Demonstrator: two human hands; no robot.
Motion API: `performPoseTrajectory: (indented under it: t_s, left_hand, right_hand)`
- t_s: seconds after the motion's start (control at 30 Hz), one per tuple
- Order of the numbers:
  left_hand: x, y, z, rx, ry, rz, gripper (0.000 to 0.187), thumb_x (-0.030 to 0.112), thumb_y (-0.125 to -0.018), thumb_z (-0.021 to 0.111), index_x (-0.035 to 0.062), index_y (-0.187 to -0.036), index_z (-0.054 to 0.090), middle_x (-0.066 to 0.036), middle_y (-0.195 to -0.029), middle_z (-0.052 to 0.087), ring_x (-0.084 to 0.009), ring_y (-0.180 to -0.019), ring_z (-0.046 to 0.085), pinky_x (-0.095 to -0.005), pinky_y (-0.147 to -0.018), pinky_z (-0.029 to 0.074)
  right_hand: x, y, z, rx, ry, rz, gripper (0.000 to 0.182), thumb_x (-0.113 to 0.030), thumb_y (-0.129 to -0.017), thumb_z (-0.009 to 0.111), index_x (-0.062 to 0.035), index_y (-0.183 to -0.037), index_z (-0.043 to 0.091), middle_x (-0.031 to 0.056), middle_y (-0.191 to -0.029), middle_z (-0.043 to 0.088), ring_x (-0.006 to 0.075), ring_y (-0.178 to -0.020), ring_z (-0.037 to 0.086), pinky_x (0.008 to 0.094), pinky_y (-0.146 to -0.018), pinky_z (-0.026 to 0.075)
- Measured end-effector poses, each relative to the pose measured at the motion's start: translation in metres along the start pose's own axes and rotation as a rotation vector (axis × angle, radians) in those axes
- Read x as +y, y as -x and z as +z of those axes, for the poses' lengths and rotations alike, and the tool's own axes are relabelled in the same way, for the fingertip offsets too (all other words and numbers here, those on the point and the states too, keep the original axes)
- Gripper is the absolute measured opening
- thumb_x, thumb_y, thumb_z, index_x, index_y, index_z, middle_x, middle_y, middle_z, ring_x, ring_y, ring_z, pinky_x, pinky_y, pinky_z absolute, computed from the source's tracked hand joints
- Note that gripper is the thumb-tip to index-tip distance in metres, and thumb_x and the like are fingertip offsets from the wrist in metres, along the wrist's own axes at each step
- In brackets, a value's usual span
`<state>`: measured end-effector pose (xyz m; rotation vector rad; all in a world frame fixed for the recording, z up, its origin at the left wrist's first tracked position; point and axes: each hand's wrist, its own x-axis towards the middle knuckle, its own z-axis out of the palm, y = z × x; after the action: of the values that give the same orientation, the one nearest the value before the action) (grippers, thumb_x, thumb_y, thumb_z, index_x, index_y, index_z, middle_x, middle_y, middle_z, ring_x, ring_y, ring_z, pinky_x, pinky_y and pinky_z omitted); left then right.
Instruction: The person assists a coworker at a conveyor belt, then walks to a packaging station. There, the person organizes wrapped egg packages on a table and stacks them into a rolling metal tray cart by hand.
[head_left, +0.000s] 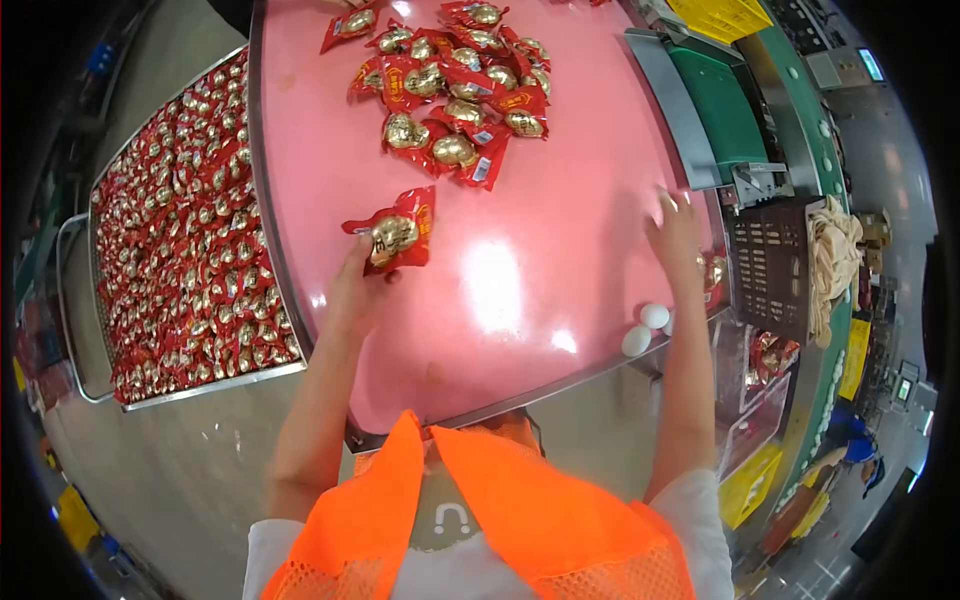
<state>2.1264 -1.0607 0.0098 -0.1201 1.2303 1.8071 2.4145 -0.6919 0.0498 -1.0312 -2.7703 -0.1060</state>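
Observation:
My left hand [358, 285] grips the edge of a red plastic packet with a gold egg-shaped middle [395, 232], held over the left part of the pink tabletop [540, 240]. My right hand [672, 228] is open, fingers apart, above the right side of the table and holding nothing. Two white eggs [645, 328] lie near my right forearm, with part of another white thing behind it. Farther up the table is a pile of similar red and gold packets [460, 105]. One more packet [712, 275] shows at the right edge, partly hidden by my wrist.
On the left stands a large metal-rimmed cart [215, 375] full of red and gold packets. To the right are a green chute [715, 105] with metal sides, a brown crate [770, 265] with cloth over it, a clear bin [735, 375] and a conveyor. A person works far right.

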Motion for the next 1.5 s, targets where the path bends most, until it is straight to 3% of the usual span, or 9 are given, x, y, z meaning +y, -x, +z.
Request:
performPoseTrajectory:
  t_s: [0.1,0.27,0.57,0.7,0.83,0.9,1.0,1.3,1.5]
  left_hand:
    - [-0.005,0.003,0.009,0.017,0.29,-0.095,0.029,0.036,-0.1,0.052,0.0125,-0.117,0.057,-0.002,-0.107,0.062,-0.0148,-0.087,0.056,-0.0322,-0.07,0.043]
    - [-0.006,-0.002,0.009,0.108,0.305,-0.098,0.033,0.04,-0.1,0.051,0.0131,-0.117,0.058,-0.002,-0.108,0.063,-0.0145,-0.088,0.056,-0.0321,-0.068,0.045]
    - [-0.027,0.029,0.024,0.287,-1.185,0.302,0.041,0.032,-0.089,0.068,0.0009,-0.113,0.056,-0.018,-0.108,0.059,-0.0307,-0.097,0.061,-0.0407,-0.078,0.05]
    - [-0.032,0.026,0.013,0.389,-1.369,0.818,0.043,0.02,-0.081,0.072,0.0029,-0.116,0.055,-0.019,-0.125,0.05,-0.0398,-0.108,0.053,-0.0476,-0.087,0.047]
    - [-0.018,0.033,0.006,0.096,-1.713,0.639,0.045,0.01,-0.077,0.068,0.0047,-0.12,0.054,-0.015,-0.128,0.05,-0.0385,-0.11,0.052,-0.0481,-0.092,0.045]
    - [-0.009,0.038,0.011,0.011,-1.633,0.594,0.05,0.002,-0.074,0.063,0.0068,-0.122,0.053,-0.014,-0.132,0.049,-0.0369,-0.116,0.05,-0.0483,-0.097,0.043]
    - [-0.009,0.033,0.013,-0.001,-1.571,0.573,0.05,0.001,-0.076,0.063,0.007,-0.124,0.051,-0.015,-0.133,0.048,-0.0372,-0.111,0.053,-0.0468,-0.092,0.046]
    - [-0.07,0.014,0.029,0.087,-0.99,0.406,0.042,0.01,-0.084,0.068,0.0067,-0.121,0.049,-0.02,-0.123,0.048,-0.0397,-0.097,0.061,-0.0472,-0.076,0.053]
    - [-0.025,-0.006,0.053,0.16,-1.38,0.558,0.05,0.014,-0.085,0.066,0.0051,-0.13,0.046,-0.021,-0.127,0.047,-0.0409,-0.107,0.054,-0.048,-0.087,0.049]
  right_hand:
    - [-0.139,-0.044,0.001,-0.024,-0.497,-0.281,0.036,-0.011,-0.084,0.064,-0.0114,-0.119,0.065,0.0136,-0.108,0.065,0.0332,-0.102,0.062,0.0417,-0.089,0.05]
    - [-0.254,-0.088,0.037,-0.124,-0.264,-0.27,0.049,-0.016,-0.079,0.069,-0.0147,-0.127,0.058,0.0142,-0.121,0.054,0.0355,-0.102,0.06,0.044,-0.087,0.051]
    - [-0.176,-0.013,0.081,-0.307,-1.284,0.072,0.038,-0.02,-0.085,0.071,-0.0039,-0.117,0.059,0.013,-0.106,0.06,0.0224,-0.091,0.065,0.0351,-0.078,0.054]
    - [-0.131,0.031,0.086,-0.238,-1.03,0.326,0.034,-0.011,-0.088,0.065,-0.0014,-0.12,0.058,0.0137,-0.108,0.061,0.0196,-0.087,0.065,0.0305,-0.078,0.053]
    - [-0.13,0.031,0.022,-0.116,-0.79,0.308,0.036,-0.006,-0.084,0.062,-0.0039,-0.12,0.06,0.0142,-0.11,0.06,0.0245,-0.089,0.064,0.0335,-0.079,0.053]
    - [-0.152,0.015,-0.007,-0.051,-0.585,-0.357,0.044,-0.003,-0.078,0.062,-0.0072,-0.122,0.059,0.0139,-0.111,0.06,0.0296,-0.093,0.06,0.0388,-0.079,0.053]
    - [-0.176,-0.011,0.019,-0.056,-0.251,-0.44,0.048,-0.007,-0.075,0.064,-0.0097,-0.122,0.059,0.0125,-0.108,0.06,0.0307,-0.098,0.058,0.0428,-0.079,0.052]
    - [-0.197,0.036,-0.004,-0.208,-0.643,0.13,0.054,-0.032,-0.076,0.075,-0.0064,-0.121,0.058,0.0165,-0.106,0.058,0.0353,-0.092,0.06,0.0449,-0.078,0.051]
    - [-0.162,-0.006,0.006,-0.096,-0.389,-0.136,0.042,-0.023,-0.088,0.062,-0.0119,-0.129,0.056,0.013,-0.123,0.055,0.0331,-0.108,0.056,0.0448,-0.088,0.049]
